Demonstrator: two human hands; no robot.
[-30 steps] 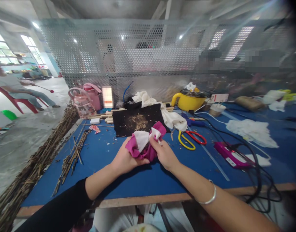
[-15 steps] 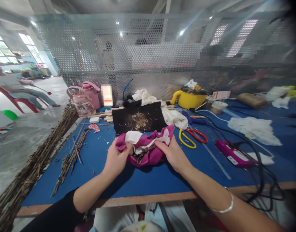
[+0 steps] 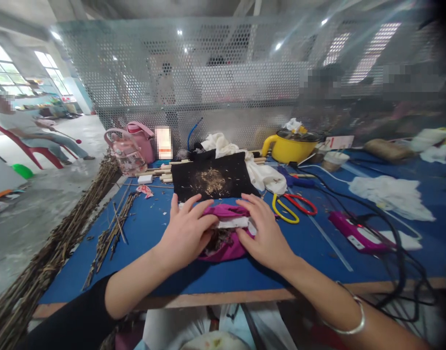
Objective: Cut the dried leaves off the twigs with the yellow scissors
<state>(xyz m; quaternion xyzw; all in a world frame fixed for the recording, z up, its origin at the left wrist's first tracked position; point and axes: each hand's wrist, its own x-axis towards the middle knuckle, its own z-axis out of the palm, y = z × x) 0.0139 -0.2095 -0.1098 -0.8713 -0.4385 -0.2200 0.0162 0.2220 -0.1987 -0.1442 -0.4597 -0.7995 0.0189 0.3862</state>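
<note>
A magenta cloth [image 3: 230, 253] with a white lining [image 3: 232, 223] lies bunched on the blue table, with dark crumbly dried matter [image 3: 221, 240] inside. My left hand [image 3: 188, 233] spreads over its left side, thumb and fingers gripping the edge. On the right side, my right hand [image 3: 265, 233] has its thumb at the lining and its fingers over the far magenta edge. Just beyond sits a black cloth [image 3: 215, 177] scattered with small pale bits.
Scissors with yellow and red handles [image 3: 286, 209] lie right of the cloth. Farther right are a magenta device [image 3: 357, 233] and black cables. Dry stalks [image 3: 111, 228] lie left. A yellow pot [image 3: 292, 148] and pink bottle [image 3: 124, 153] stand behind. A person [image 3: 29, 124] sits far left.
Both hands have shifted their hold, with the fingers now lying over the cloth's far side. The magenta cloth is lower and more folded over, and its raised right corner has come down.
</note>
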